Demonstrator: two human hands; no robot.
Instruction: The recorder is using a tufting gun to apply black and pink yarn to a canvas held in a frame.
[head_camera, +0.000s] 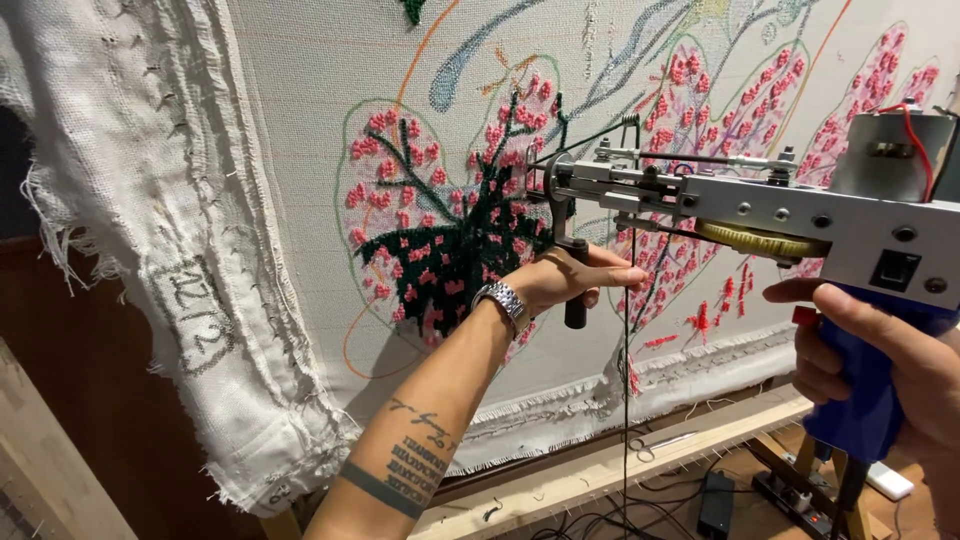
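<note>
Head view. Tufting gun (760, 215) held level, its needle end against the stretched cloth (300, 120) at the dark green tufted patch (455, 250). Left hand (570, 280) closed round the gun's black front handle (575, 290). Right hand (880, 365) wrapped round the gun's blue rear grip (865, 400). Dark yarn (627, 400) hangs below the gun.

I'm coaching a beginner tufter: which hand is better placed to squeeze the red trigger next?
Probably the right hand: it grips the blue pistol handle beside the red trigger. The left hand holds the black front grip.
</note>
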